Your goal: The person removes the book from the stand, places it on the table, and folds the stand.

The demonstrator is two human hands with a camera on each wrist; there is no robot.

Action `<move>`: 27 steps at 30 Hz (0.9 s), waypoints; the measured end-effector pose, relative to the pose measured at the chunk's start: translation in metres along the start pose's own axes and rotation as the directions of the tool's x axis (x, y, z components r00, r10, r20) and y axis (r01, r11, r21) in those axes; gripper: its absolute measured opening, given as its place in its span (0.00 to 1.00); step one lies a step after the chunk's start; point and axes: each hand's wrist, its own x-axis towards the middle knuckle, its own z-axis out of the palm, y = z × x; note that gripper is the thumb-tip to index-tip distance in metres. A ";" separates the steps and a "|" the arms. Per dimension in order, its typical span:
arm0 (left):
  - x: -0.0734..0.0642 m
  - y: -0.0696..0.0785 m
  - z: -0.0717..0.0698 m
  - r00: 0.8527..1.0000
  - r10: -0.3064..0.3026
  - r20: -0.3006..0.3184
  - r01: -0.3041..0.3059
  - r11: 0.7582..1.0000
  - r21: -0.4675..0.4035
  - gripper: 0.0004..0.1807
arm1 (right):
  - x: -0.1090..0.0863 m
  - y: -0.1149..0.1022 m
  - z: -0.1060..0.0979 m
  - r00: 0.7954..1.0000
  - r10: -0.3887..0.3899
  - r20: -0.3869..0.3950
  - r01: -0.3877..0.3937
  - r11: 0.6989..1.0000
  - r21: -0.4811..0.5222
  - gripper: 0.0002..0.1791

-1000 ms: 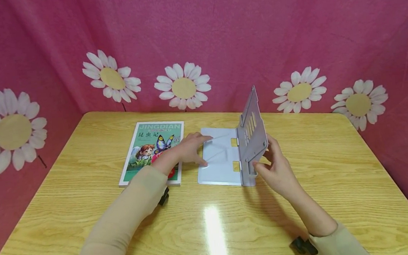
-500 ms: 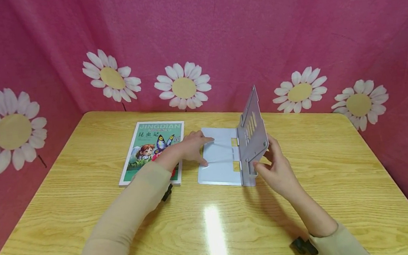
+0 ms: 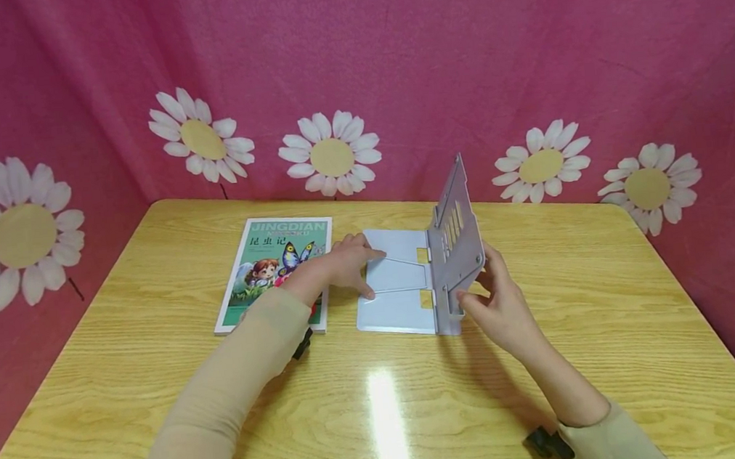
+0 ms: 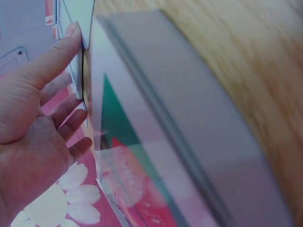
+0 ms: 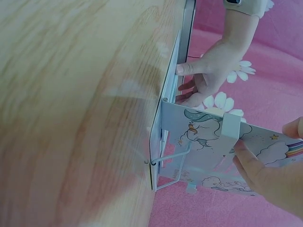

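Note:
A pale metal book stand (image 3: 396,313) is unfolded on the table. Its base plate lies flat, and its slotted panel (image 3: 459,240) stands steeply at the right. Unicorn drawings (image 5: 201,130) cover the panel's other face in the right wrist view. My left hand (image 3: 347,266) rests at the base plate's left edge, thumb and forefinger spread on it beside the ends of a thin wire bracket (image 3: 405,289). My right hand (image 3: 497,305) pinches the panel's lower right part between thumb and fingers; some fingers are hidden behind it in the head view.
Left of the stand lies a green-covered children's book (image 3: 260,282), partly under my left forearm. The wooden table (image 3: 598,311) meets a pink flowered curtain (image 3: 405,58) at its back. Dark wrist devices (image 3: 547,444) sit under both forearms.
The wire bracket on the base plate has shifted toward the hinge and its outline now shows fully. My left forearm has moved slightly right. My right hand and the panel stay nearly still.

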 end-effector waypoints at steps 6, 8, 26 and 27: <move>0.000 0.000 0.000 1.000 -0.003 0.000 0.003 1.000 -0.004 0.44 | 0.000 0.000 0.000 1.000 -0.001 0.001 0.001 1.000 0.000 0.41; 0.000 0.000 0.000 1.000 -0.003 0.000 0.003 1.000 -0.007 0.44 | 0.000 -0.001 0.001 1.000 0.002 0.003 -0.002 1.000 0.002 0.41; -0.014 -0.015 0.009 0.987 0.057 -0.149 -0.088 0.973 -0.215 0.48 | 0.002 -0.005 0.004 1.000 -0.015 0.018 0.015 1.000 0.008 0.43; -0.016 -0.016 0.009 0.985 0.054 -0.166 -0.093 0.968 -0.235 0.48 | 0.003 -0.005 0.005 1.000 -0.014 0.018 0.014 1.000 0.008 0.43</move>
